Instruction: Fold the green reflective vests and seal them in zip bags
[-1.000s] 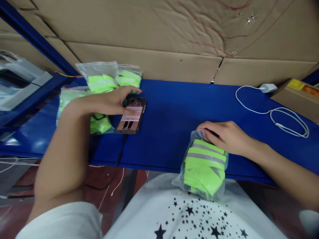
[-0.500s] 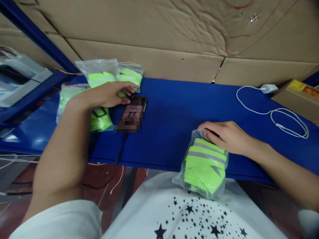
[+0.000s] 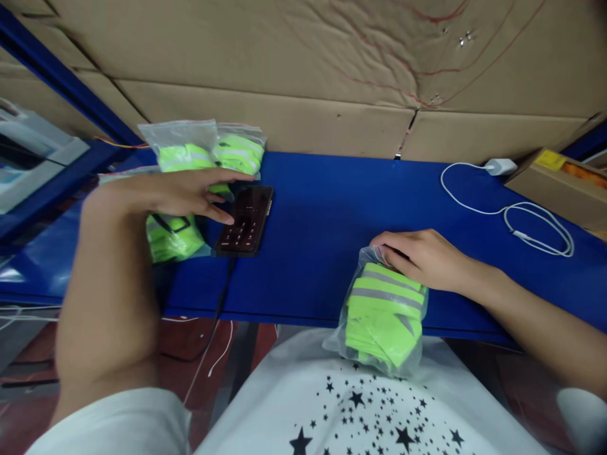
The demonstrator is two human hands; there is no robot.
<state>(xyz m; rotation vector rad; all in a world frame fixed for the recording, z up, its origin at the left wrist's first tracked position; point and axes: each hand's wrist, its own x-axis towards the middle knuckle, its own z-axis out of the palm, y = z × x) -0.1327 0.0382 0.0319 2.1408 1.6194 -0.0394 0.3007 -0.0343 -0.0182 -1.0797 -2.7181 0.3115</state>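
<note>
My left hand [image 3: 194,193] is held over the left edge of a smartphone [image 3: 247,218], fingers spread and the thumb close to its screen. Whether the thumb touches the glass I cannot tell. The phone lies flat, its dark screen showing a keypad, with a black cable at its lower end. With my right hand [image 3: 422,256] I grip the top of a clear zip bag [image 3: 386,316] holding a folded neon-yellow reflective vest. That bag hangs over the table's front edge against my shirt. Bagged vests [image 3: 175,240] lie partly beneath my left forearm, and others [image 3: 239,151] lie behind that hand.
The blue table [image 3: 303,253] backs onto a cardboard wall [image 3: 284,120]. A white charger [image 3: 501,167] with a coiled cable [image 3: 540,215] lies to the right, beside a cardboard box [image 3: 564,189]. A grey-white device [image 3: 38,151] stands at far left.
My left hand has come down and its thumb has moved nearer the phone screen. The screen has changed from a lighter picture to a dark keypad. My right hand keeps its grip.
</note>
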